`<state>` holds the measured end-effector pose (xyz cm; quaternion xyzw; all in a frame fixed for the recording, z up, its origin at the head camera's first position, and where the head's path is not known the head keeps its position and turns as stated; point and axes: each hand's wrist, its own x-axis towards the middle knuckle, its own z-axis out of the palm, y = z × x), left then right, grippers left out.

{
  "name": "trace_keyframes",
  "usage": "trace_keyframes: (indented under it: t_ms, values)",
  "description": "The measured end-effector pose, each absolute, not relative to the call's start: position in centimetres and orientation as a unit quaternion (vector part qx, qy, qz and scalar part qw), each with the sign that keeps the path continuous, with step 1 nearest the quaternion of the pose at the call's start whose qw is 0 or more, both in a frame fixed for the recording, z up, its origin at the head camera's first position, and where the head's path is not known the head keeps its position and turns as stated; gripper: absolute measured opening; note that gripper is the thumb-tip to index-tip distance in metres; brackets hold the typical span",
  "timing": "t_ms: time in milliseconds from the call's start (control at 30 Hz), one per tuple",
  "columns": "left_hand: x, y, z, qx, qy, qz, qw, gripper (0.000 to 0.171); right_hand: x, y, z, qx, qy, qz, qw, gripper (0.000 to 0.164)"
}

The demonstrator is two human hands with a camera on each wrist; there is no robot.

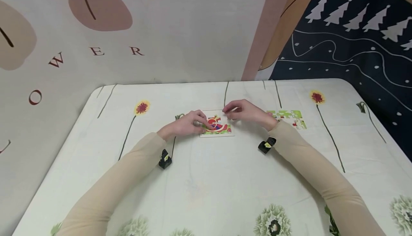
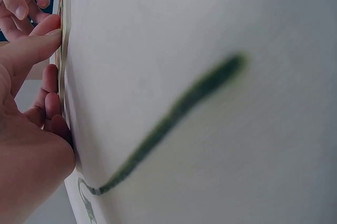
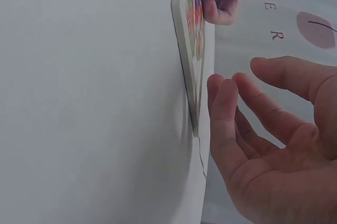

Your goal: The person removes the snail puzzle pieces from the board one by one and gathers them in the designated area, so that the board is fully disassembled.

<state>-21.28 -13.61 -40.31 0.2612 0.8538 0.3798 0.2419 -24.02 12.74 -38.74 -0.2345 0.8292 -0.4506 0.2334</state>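
Note:
A thin puzzle board (image 1: 233, 133) lies on the table, its lower part filled with pieces showing a red and blue picture over green. My left hand (image 1: 188, 123) rests at the board's left side, its index finger reaching onto the picture. In the left wrist view, the left hand's fingers (image 2: 46, 45) touch the board's face and edge. My right hand (image 1: 243, 111) hovers by the board's upper right corner. The right wrist view shows this hand (image 3: 279, 134) with loosely bent fingers, apart from the board (image 3: 181, 29), holding nothing visible.
Loose green and white puzzle pieces (image 1: 291, 114) lie right of the board, partly behind the right wrist. A white cloth (image 1: 193, 182) printed with flowers covers the table. A printed curtain (image 1: 193, 32) hangs behind the table's far edge.

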Motion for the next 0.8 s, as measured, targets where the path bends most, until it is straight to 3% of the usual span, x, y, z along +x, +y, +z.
trace_keyframes:
  t_ms: [367, 800]
  values:
    - [-21.4, -13.5, -40.5, 0.262, 0.854, 0.379, 0.241, 0.026, -24.1, 10.6, -38.9, -0.218, 0.86, -0.384, 0.257, 0.037]
    - [-21.3, -13.6, -40.4, 0.261, 0.854, 0.378, 0.244, 0.026, -24.3, 9.8, -39.2, -0.227, 0.869, -0.361, 0.251, 0.031]
